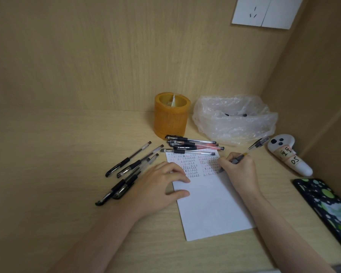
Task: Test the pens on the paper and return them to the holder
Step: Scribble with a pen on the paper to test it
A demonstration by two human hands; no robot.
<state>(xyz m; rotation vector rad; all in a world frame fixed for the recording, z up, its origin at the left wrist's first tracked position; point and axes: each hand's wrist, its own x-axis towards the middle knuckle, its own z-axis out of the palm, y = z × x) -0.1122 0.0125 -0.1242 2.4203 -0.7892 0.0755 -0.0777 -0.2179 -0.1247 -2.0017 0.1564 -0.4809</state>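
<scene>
1. Head view: a pen [242,156] is pinched by the right hand [239,170], its tip on the paper [209,209].
2. The sheet is pressed flat by the left hand [158,186], fingers spread.
3. Pens are judged light, stiff and slippery; the rubber grip is best held.
4. The holder [171,115] stands beyond the paper.

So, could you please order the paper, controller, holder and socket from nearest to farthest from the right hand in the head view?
1. Paper: under the right hand.
2. Controller: just to its right.
3. Holder: back left.
4. Socket: high on the wall.
</scene>
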